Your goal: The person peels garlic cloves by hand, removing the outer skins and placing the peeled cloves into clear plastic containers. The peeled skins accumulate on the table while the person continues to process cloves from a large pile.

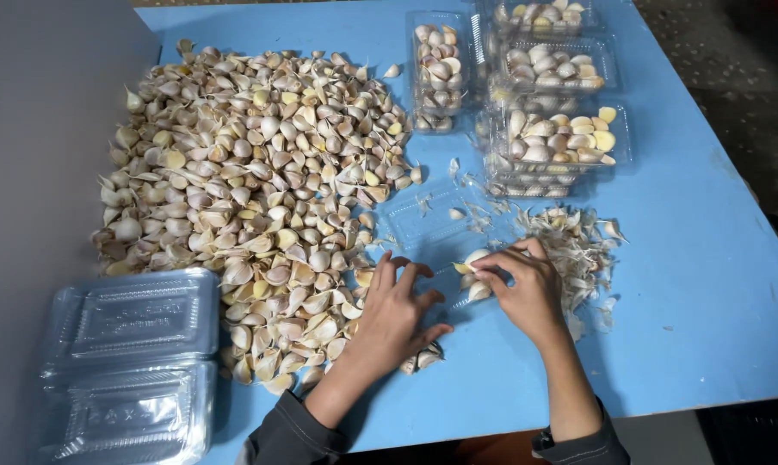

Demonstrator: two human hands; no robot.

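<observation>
Far left: a stack of empty clear plastic clamshell boxes (131, 362) lay at the near left corner of the blue worktop (707, 284).
Heap: a broad heap of loose unpeeled garlic cloves, cream and pale purple (251, 172), covered the worktop's left half and reached the person's left wrist.
Left hand: the left hand (393, 314) rested palm down at the heap's near right edge, its fingers (406, 275) spread apart and gripping nothing, with a few loose cloves under the palm.
Open box: an open, nearly empty clear clamshell box (432, 220) lay flat just beyond both hands.
Held clove: one pale garlic clove (475, 258) sat at the right fingertips, its long axis roughly left to right, pointed end leftward; it lay just right of the left fingers, which pointed up and away.
Right hand: the right hand (527, 288) was on it, thumb and forefinger pinched together on the clove.
Skins: a small pile of papery garlic skins (578, 245) lay just right of that hand.
Far right: filled clear boxes of garlic cloves (552, 129) stood along the far edge.
</observation>
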